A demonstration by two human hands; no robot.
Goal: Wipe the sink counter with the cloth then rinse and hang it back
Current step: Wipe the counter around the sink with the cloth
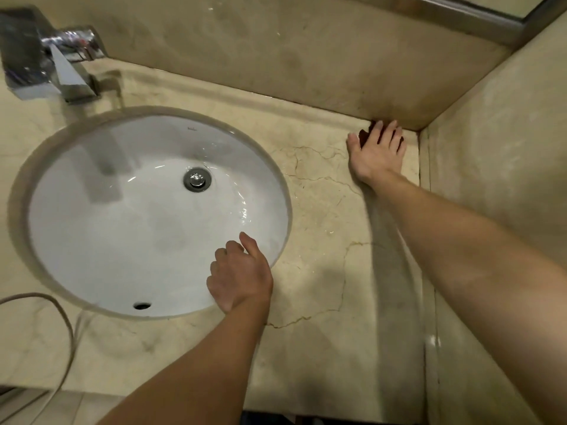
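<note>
Beige marble surface [322,286] fills the view, cracked in thin veins. A dark red cloth [365,135] lies in its far right corner, against the back wall [276,56] and near the side wall [491,148], mostly hidden under the right hand [376,154]. That hand presses flat on it, its fingers [387,133] straight and spread. The left hand [239,277] rests at the near right rim of the white sink [122,225], fingers loosely curled and holding nothing. A chrome tap [66,72] stands far left; a pale cord [66,326] loops at the near left.
</note>
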